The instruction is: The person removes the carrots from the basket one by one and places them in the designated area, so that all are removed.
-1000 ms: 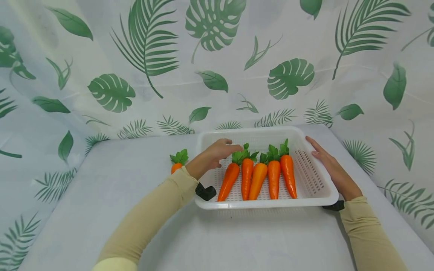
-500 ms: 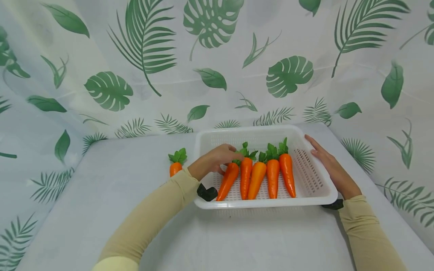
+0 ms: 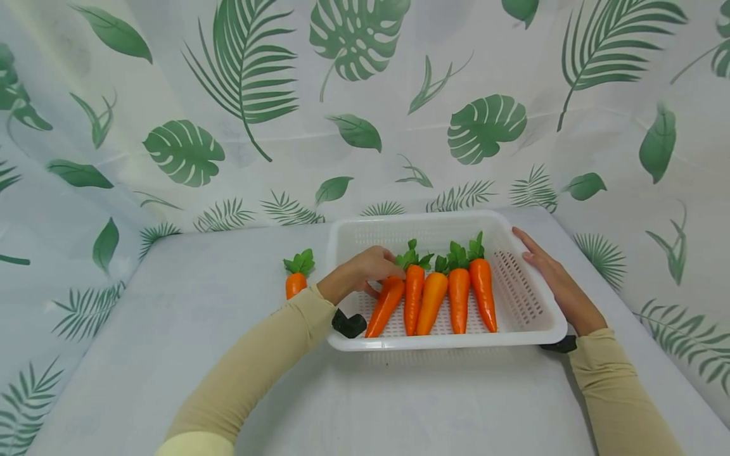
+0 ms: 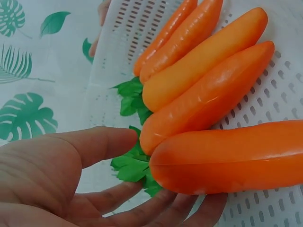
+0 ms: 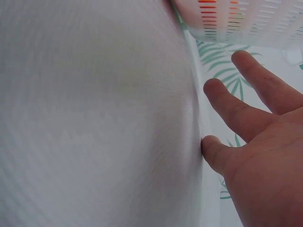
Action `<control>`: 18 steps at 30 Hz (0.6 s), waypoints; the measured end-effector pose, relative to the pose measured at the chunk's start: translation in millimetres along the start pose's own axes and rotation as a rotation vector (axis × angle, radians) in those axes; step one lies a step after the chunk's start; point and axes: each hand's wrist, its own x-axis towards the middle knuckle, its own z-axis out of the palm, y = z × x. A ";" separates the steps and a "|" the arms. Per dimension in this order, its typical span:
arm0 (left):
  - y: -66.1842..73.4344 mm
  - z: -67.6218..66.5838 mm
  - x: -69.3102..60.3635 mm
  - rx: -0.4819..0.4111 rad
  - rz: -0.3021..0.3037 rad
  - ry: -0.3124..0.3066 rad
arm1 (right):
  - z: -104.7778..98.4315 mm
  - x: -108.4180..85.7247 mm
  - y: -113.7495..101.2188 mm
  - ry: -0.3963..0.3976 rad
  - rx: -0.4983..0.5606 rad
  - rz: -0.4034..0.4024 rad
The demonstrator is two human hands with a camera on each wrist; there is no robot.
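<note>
A white plastic basket point(image 3: 445, 342) on the table holds several orange carrots with green leafy tops. My left hand point(image 3: 367, 269) reaches over its left side to the top of the leftmost carrot point(image 3: 384, 309). In the left wrist view, the fingers point(image 4: 161, 205) curl under this carrot's top end, while the thumb lies above by the leaves point(image 4: 130, 168). The fingertips are partly hidden beneath the carrot. Outside the basket's right wall, my right hand point(image 3: 561, 288) rests along the rim with straight fingers; the right wrist view shows them spread near the basket wall point(image 5: 236, 21).
Another carrot point(image 3: 296, 285) lies on the table left of the basket, partly behind my left forearm. The white table point(image 3: 399, 405) meets a leaf-printed curtain point(image 3: 399, 139) at the back and sides. Dark wrist devices point(image 3: 349, 324) sit under both wrists.
My left hand has come down from above the leaves to the leftmost carrot's top, and its fingers have closed around there. That carrot has shifted slightly. The right hand stays at the basket's right side.
</note>
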 end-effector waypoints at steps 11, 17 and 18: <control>-1.4 0.5 0.3 0.033 0.009 -0.004 | -1.1 1.4 1.1 0.001 0.010 0.013; -2.2 1.6 0.5 0.058 0.001 -0.004 | -1.6 1.9 2.0 -0.005 0.018 0.015; -2.4 1.6 0.5 0.065 0.000 -0.005 | -1.4 1.9 1.8 -0.006 0.019 0.014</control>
